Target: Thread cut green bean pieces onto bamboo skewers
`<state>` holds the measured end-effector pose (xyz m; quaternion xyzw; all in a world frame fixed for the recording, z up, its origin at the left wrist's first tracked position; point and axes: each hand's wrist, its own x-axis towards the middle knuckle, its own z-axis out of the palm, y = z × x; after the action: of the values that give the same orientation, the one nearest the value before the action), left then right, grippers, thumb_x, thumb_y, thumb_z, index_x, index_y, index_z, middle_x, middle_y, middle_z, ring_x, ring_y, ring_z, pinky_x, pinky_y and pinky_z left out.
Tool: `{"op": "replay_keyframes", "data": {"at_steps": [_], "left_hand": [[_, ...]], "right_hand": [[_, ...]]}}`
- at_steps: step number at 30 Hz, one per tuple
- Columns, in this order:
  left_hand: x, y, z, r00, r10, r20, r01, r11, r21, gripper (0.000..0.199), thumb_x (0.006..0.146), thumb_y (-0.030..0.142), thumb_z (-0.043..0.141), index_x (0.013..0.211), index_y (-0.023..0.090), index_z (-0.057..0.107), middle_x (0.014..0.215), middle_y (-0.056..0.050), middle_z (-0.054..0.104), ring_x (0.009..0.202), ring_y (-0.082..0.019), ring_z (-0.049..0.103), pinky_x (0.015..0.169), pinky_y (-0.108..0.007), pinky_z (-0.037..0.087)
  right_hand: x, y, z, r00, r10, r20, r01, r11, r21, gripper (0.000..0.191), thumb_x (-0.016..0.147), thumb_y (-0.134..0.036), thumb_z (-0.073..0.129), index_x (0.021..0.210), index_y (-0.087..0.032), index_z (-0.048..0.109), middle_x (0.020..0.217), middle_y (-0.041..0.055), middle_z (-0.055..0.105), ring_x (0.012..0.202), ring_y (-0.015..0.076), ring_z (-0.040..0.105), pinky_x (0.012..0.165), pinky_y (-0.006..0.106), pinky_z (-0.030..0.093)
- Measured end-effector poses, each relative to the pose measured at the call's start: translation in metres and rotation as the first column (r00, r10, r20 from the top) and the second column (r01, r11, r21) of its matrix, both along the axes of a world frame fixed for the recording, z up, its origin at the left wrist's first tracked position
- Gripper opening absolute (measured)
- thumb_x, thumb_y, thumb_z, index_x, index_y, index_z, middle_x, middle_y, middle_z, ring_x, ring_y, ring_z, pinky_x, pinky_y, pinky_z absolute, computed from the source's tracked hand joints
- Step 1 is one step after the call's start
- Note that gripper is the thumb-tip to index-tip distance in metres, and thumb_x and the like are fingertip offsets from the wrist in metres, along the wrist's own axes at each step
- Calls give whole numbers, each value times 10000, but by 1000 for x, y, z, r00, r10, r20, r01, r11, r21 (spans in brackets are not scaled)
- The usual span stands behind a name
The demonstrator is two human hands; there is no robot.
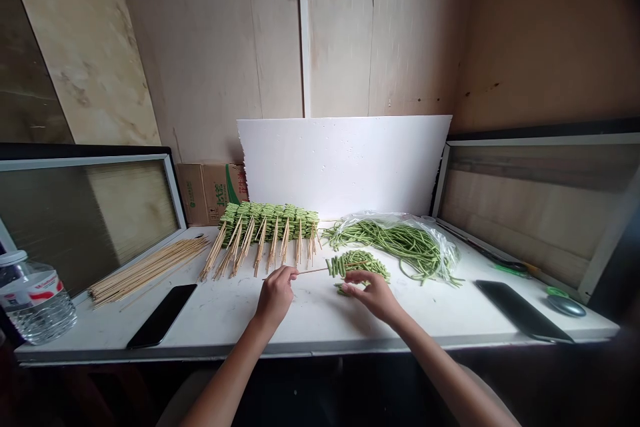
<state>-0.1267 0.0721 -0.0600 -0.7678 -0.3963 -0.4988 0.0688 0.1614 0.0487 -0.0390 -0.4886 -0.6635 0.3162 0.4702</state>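
My left hand pinches a thin wooden skewer that points right. Several short green bean pieces are threaded crosswise near its far end. Beside them, my right hand has its thumb and fingers curved toward each other at the edge of a pile of cut bean pieces; whether a piece sits between the fingertips is too small to tell. Behind my left hand, filled skewers are stacked in rows, their bare stick ends toward me.
Bare skewers lie at the left, near a phone and a water bottle. Long beans in a plastic bag lie back right. A black tablet-like object and a mouse are right. A white foam board stands behind.
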Motion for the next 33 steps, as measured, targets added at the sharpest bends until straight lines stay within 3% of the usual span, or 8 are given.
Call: {"op": "replay_keyframes", "data": {"at_steps": [5,12,16,20,23,26,29,33], "left_hand": [[-1,1,-1,1000,-3,20,4,1000,-30,400,781,-81,410,958,178,658,862,-47,728,838,-191,737,724,-277,568],[-4,3,-1,999,-10,42,12,998,-55,402,781,-77,406,964,185,651,883,-48,729,849,-186,745,728,-269,567],[-7,5,0,998,7,60,-3,998,-59,406,777,-70,412,971,192,655,882,-46,732,841,-189,745,720,-269,563],[-8,5,1,996,19,89,-12,996,-83,404,781,-61,418,972,198,662,874,-43,729,840,-189,740,724,-267,556],[-8,6,1,993,21,113,-10,995,-100,403,783,-53,421,974,198,671,866,-41,732,829,-186,735,719,-264,550],[-7,5,0,992,32,122,-19,994,-107,398,784,-44,430,976,200,680,854,-38,734,823,-186,730,722,-266,546],[-6,4,0,993,30,113,-18,994,-111,378,801,-30,436,973,198,682,841,-35,731,812,-187,727,731,-271,545],[-3,3,0,995,12,102,0,994,-111,351,838,-13,425,961,199,676,838,-37,726,806,-186,723,732,-273,543]], "right_hand": [[7,5,-19,859,-227,459,101,954,284,248,898,-455,694,920,-250,833,961,110,756,986,350,594,837,456,451],[-1,2,-27,828,-252,500,61,929,366,170,925,-327,662,843,-251,789,909,98,748,966,337,595,818,440,461],[9,8,-18,929,-221,296,118,936,331,191,903,-412,693,881,-252,796,916,102,764,957,343,633,806,460,491],[27,20,-6,975,-157,-159,163,986,29,381,733,-511,858,990,-234,813,941,96,781,872,299,693,771,428,540],[36,24,-1,855,-109,-507,17,983,-183,416,622,-473,948,939,-240,813,896,57,776,815,233,690,697,338,548],[37,23,2,682,-32,-730,-167,966,-199,358,652,-399,960,940,-254,805,933,33,768,807,171,681,655,254,555],[35,20,5,577,18,-816,-250,956,-155,337,711,-358,936,1002,-267,792,1054,23,767,883,151,699,721,218,587],[32,17,9,579,46,-814,-256,958,-127,363,739,-407,912,1045,-267,776,1147,30,763,1071,199,708,894,271,601]]}}
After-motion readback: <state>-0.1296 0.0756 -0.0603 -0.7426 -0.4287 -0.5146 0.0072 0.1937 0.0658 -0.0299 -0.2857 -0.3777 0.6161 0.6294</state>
